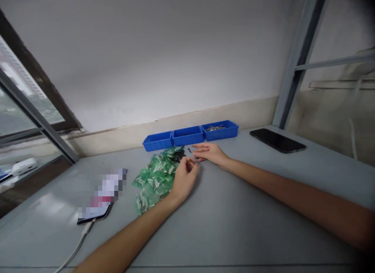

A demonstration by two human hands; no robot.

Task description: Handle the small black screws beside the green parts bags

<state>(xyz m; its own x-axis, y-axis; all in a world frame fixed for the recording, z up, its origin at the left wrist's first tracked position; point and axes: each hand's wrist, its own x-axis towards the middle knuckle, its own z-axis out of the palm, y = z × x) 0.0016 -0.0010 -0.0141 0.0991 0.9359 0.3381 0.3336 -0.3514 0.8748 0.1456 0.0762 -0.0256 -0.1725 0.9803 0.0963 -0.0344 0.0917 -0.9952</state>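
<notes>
My left hand (186,177) is closed, its fingers curled and the thumb bent in beside the green bags. Whatever its fingertips hold is too small to make out. Close to its fingertips is my right hand (212,153), coming from the right with fingers stretched out and slightly apart. A single dark screw (189,150) lies on the table by the right fingertips. Behind my left hand sits a small heap of dark screws (178,156). Several small green plastic bags (155,179) with white and metal pieces inside are piled left of my left hand.
Three blue bins (187,136) stand in a row against the wall; the right one holds thin metal pieces (215,128). A black phone (277,140) lies at the right. Another phone (102,198) with a white cable (74,251) lies at the left on the grey table (234,226).
</notes>
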